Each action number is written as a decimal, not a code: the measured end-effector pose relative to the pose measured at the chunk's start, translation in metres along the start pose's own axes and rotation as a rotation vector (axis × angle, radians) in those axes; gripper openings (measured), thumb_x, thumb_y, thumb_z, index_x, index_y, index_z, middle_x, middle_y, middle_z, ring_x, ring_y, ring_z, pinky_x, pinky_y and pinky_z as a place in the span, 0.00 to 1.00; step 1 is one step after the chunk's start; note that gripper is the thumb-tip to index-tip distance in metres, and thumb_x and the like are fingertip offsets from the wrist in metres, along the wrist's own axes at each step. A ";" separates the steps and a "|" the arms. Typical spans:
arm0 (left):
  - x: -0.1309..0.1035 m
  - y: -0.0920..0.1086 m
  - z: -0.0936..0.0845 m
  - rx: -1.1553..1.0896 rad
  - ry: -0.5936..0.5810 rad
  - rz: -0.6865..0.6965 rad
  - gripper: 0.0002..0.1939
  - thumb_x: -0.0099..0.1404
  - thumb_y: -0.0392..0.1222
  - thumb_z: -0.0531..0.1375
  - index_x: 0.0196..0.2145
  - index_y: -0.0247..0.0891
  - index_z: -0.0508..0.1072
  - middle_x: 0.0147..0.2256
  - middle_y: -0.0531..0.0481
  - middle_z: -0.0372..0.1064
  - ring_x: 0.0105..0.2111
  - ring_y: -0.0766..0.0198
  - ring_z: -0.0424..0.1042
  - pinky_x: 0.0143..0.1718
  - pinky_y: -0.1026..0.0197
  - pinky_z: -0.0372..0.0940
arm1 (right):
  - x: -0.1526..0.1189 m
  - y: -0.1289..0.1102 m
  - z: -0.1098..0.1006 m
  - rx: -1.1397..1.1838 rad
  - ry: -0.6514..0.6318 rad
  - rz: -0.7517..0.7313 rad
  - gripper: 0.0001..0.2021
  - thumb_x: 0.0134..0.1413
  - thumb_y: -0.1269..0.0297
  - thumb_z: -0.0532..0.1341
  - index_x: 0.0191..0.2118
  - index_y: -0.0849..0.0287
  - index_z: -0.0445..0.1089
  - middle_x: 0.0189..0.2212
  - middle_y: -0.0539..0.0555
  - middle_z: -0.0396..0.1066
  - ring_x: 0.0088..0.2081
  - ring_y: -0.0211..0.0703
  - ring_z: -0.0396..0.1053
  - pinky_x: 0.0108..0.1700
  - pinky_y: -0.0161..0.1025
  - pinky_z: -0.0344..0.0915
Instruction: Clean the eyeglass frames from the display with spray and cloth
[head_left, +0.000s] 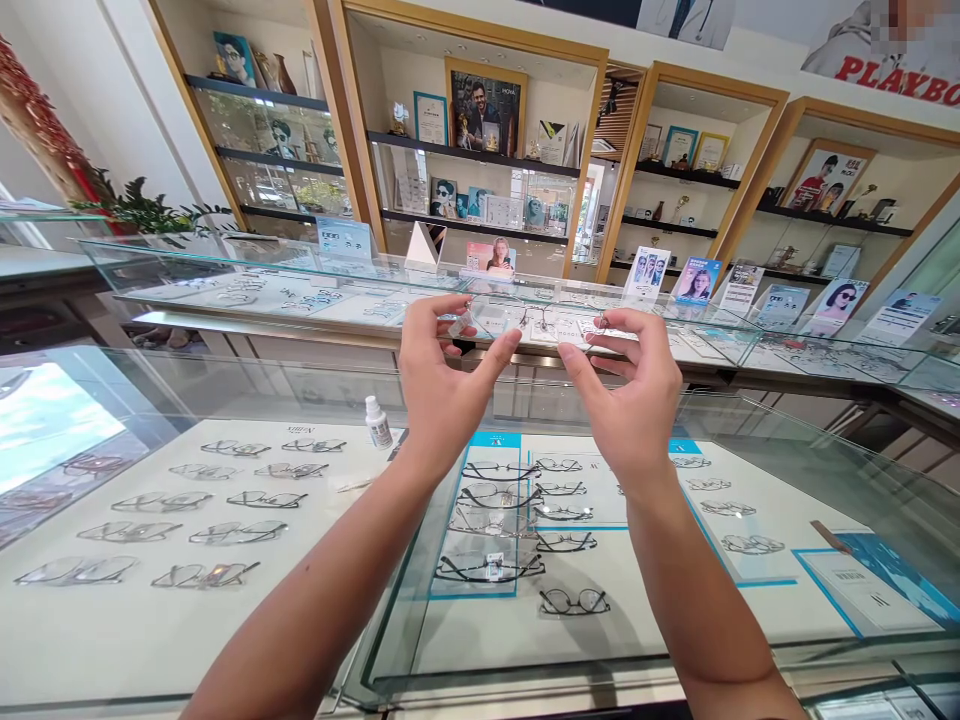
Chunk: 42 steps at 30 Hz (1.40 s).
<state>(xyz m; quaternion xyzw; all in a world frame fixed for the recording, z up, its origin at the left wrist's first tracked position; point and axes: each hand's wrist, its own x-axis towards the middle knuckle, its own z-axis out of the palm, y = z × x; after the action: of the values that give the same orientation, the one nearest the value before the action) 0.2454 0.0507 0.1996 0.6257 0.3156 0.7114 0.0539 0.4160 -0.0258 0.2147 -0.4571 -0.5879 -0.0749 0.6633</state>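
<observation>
1. Currently, at the glass bench (480,635): display frames (573,602) lie in rows under the glass; a white bottle (378,426) stands beyond the left forearm.
2. Progress, my read: pick-up done, one pair is in the air, held two-handed. Set-down not yet done. Anything between those two can't be judged from this view.
3. Both forearms come in from the bottom corners and converge upward. Left forearm (322,580) slants more; right forearm (697,590) is steeper.
4. Left hand (448,385) and right hand (636,385) are raised, roughly level, thumbs pointing inward.
5. Glasses (543,320): thin frame, spanning the gap between the hands, above the bench, well apart from it.
6. Grip: both closed on the glasses, one at each end. Thumb tips are apart from the index tips; exact finger contact behind the frame is hidden.
</observation>
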 end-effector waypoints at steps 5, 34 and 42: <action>-0.001 -0.001 0.000 -0.001 -0.009 -0.006 0.27 0.64 0.55 0.73 0.55 0.45 0.72 0.47 0.47 0.73 0.46 0.57 0.75 0.42 0.55 0.68 | 0.000 -0.001 0.000 0.000 0.005 -0.004 0.18 0.61 0.56 0.71 0.53 0.49 0.69 0.52 0.55 0.77 0.48 0.50 0.80 0.45 0.49 0.81; -0.003 0.008 -0.001 0.117 0.125 0.147 0.28 0.63 0.57 0.74 0.53 0.44 0.71 0.49 0.44 0.71 0.48 0.53 0.72 0.46 0.50 0.71 | 0.003 0.004 -0.004 -0.074 -0.073 0.071 0.17 0.63 0.53 0.69 0.54 0.49 0.72 0.55 0.56 0.77 0.46 0.48 0.77 0.44 0.49 0.76; -0.003 0.007 -0.001 0.078 0.095 0.116 0.26 0.64 0.56 0.73 0.53 0.44 0.72 0.49 0.44 0.72 0.48 0.53 0.73 0.48 0.50 0.71 | 0.003 0.005 -0.004 -0.092 -0.050 0.083 0.18 0.62 0.51 0.69 0.53 0.50 0.71 0.55 0.56 0.76 0.44 0.48 0.77 0.46 0.50 0.74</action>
<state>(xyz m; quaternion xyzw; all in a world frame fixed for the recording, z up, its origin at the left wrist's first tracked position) 0.2479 0.0430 0.2004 0.6100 0.3085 0.7294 -0.0272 0.4229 -0.0246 0.2154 -0.5130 -0.5804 -0.0629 0.6292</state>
